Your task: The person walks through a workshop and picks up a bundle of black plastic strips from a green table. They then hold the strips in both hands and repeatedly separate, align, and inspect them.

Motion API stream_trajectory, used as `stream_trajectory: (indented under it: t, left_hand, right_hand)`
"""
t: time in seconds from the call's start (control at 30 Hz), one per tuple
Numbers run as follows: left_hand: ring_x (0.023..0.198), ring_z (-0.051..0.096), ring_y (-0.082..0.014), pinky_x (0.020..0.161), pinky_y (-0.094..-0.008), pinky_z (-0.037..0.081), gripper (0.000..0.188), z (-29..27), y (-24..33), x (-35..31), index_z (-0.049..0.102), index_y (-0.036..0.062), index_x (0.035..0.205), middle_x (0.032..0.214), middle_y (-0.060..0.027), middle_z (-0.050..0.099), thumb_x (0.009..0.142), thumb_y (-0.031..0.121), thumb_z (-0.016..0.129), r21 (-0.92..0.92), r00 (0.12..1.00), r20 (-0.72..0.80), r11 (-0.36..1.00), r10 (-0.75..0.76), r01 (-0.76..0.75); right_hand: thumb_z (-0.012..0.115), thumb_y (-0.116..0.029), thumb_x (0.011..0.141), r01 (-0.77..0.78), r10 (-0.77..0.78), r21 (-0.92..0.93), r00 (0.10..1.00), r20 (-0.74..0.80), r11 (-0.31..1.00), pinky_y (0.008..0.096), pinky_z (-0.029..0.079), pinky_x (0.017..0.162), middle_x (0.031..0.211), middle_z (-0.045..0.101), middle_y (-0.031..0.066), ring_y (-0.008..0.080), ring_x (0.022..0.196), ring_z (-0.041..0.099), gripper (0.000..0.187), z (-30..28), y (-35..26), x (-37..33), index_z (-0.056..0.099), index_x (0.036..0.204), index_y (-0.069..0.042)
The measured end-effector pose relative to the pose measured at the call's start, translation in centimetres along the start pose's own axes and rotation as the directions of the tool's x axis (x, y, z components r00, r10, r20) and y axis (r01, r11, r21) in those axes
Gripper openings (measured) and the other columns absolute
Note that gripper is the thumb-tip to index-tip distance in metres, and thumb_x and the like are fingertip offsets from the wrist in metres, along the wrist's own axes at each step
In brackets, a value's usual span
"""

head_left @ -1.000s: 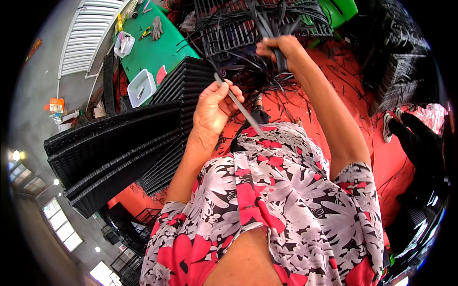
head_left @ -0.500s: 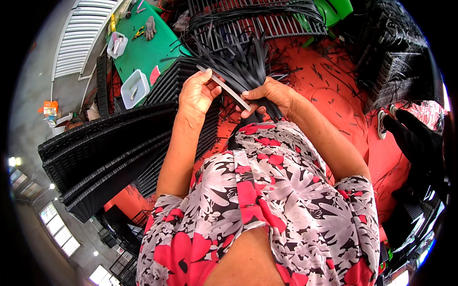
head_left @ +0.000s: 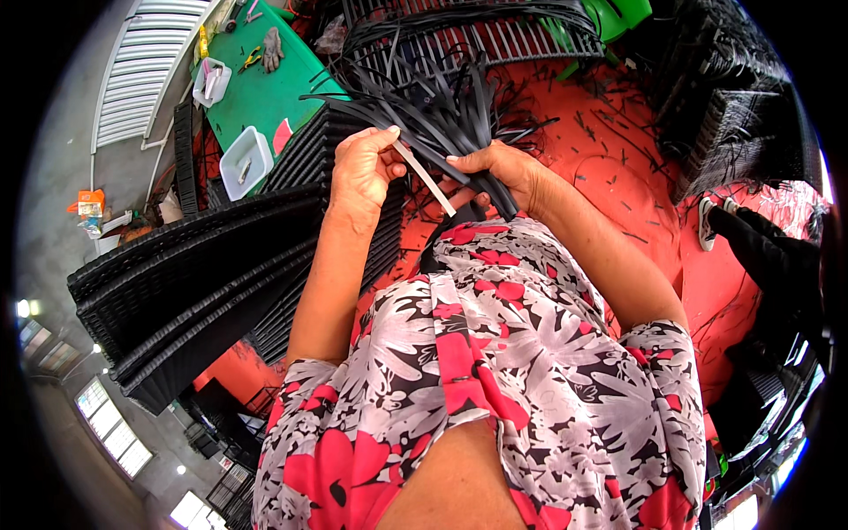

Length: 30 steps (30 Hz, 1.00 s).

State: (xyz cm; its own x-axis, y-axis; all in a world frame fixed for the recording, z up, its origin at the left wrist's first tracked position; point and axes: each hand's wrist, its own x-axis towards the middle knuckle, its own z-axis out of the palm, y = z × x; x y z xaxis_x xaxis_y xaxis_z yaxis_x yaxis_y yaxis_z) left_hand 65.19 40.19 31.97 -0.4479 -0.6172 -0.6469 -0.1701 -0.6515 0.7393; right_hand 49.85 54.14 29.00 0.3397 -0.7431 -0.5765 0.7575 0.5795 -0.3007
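Observation:
My left hand (head_left: pixel 364 168) is closed, pinching one end of a flat pale strip (head_left: pixel 426 179) between thumb and fingertips. The strip slants down towards my right hand, its lower end close to those fingertips. My right hand (head_left: pixel 512 177) wraps round a thick bundle of flat black plastic strips (head_left: pixel 459 124), thumb on top. The bundle's long ends fan out away from me, while its short near ends poke out below my palm. Some of my right fingers are hidden behind the strips.
Black woven panels (head_left: pixel 203 256) are stacked at my left. Beyond them a green table (head_left: pixel 256 97) bears white tubs (head_left: pixel 246 163), a grey glove (head_left: pixel 273 49) and yellow-handled pliers (head_left: pixel 253 59). Ahead lies a black slatted frame (head_left: pixel 477 35). Strip scraps litter the red floor (head_left: pixel 609 185); another person's legs (head_left: pixel 751 238) show at right.
The pale strip has slid down and tilted steeper, its upper end now at my left fingertips. It no longer passes under my right thumb. My right hand keeps the black bundle.

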Motion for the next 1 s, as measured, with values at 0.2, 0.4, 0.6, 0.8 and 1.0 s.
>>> stream_trajectory:
  t: [0.2,0.4,0.6,0.8,1.0]
  left_hand:
    - [0.055,0.053,-0.0150,0.046,-0.0242,0.037,0.010,0.6,0.2,-0.7,0.054,0.0040,0.075,0.063,-0.0061,0.056,0.080,0.010,0.061,0.000,1.000,0.013,1.000,0.009,-0.009]
    - [0.058,0.059,-0.0143,0.045,-0.0211,0.042,0.007,0.3,-0.6,-0.8,0.057,0.0021,0.079,0.070,-0.0075,0.062,0.080,0.008,0.061,0.048,0.999,0.013,0.998,0.044,-0.045]
    - [0.053,0.060,-0.0155,0.043,-0.0200,0.048,0.005,1.6,-2.1,-1.1,0.057,0.0005,0.079,0.070,-0.0091,0.062,0.077,0.002,0.061,0.038,0.994,-0.001,0.993,0.111,-0.111]
    - [0.051,0.060,-0.0171,0.044,-0.0227,0.051,0.005,2.5,-2.4,-1.7,0.055,-0.0010,0.077,0.069,-0.0105,0.060,0.077,-0.001,0.060,0.017,0.991,-0.015,0.991,0.136,-0.135]
    - [0.053,0.060,-0.0169,0.045,-0.0234,0.052,0.005,2.4,-2.3,-1.5,0.056,-0.0016,0.077,0.069,-0.0100,0.060,0.077,-0.001,0.061,0.024,0.992,-0.023,0.992,0.126,-0.126]
  right_hand:
    - [0.052,-0.017,0.087,0.054,-0.057,0.068,0.997,0.043,0.996,0.0209,0.040,0.035,0.091,0.062,0.0196,0.0238,0.071,0.066,0.029,-1.6,0.8,1.5,0.050,0.108,0.002]
    - [0.058,-0.010,0.083,0.067,-0.083,0.176,0.993,0.086,0.982,0.0193,0.038,0.035,0.081,0.062,0.0143,0.0130,0.051,0.054,0.021,-1.2,1.1,1.4,0.054,0.102,0.000]
    - [0.060,-0.010,0.082,0.123,-0.150,0.184,0.979,0.141,0.975,0.0195,0.037,0.034,0.074,0.059,0.0097,0.0107,0.053,0.050,0.014,-0.9,1.6,2.0,0.056,0.093,-0.002]
    - [0.064,-0.020,0.081,0.150,-0.172,0.148,0.975,0.142,0.977,0.0170,0.037,0.039,0.080,0.063,0.0119,0.0082,0.052,0.048,0.024,-0.8,1.8,2.0,0.060,0.098,-0.004]
    - [0.068,-0.015,0.077,0.215,-0.216,0.054,0.976,0.013,0.975,0.0228,0.048,0.048,0.079,0.063,0.0085,0.0135,0.061,0.059,0.025,0.2,1.6,1.5,0.060,0.096,-0.002]
